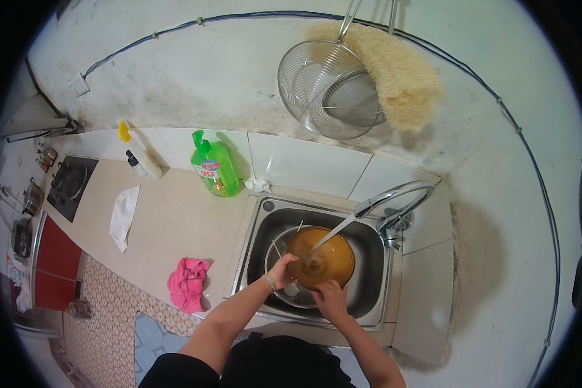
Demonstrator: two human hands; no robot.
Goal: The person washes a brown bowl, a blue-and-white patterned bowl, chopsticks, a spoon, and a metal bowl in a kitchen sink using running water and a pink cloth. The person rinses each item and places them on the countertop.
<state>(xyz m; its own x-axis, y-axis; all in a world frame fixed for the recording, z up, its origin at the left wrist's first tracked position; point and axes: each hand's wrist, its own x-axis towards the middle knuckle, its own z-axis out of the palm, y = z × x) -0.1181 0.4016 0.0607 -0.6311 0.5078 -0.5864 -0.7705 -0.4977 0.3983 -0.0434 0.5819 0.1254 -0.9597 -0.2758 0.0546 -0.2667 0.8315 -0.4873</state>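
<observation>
My left hand (282, 272) grips the left rim of an amber-coloured round bowl (337, 250), which I hold over the stainless steel sink (372, 296). At the bowl's near edge my right hand (331, 299) has its fingers on the rim. Water from the chrome faucet (393, 194) runs into the bowl and swirls near its middle. Beneath it, partly hidden, a larger round vessel (270, 259) sits in the basin. A chopstick-like stick (276, 249) leans at that vessel's left side, and another stick tip (300, 225) shows behind the bowl.
Left of the sink, the counter (174, 218) carries a pink cloth (189, 285), a white cloth (124, 218), a green pump bottle of dish soap (216, 167) and a spray bottle (143, 155). A wire strainer (315, 87) and a loofah (402, 77) hang above. A cooktop (71, 186) stands far left.
</observation>
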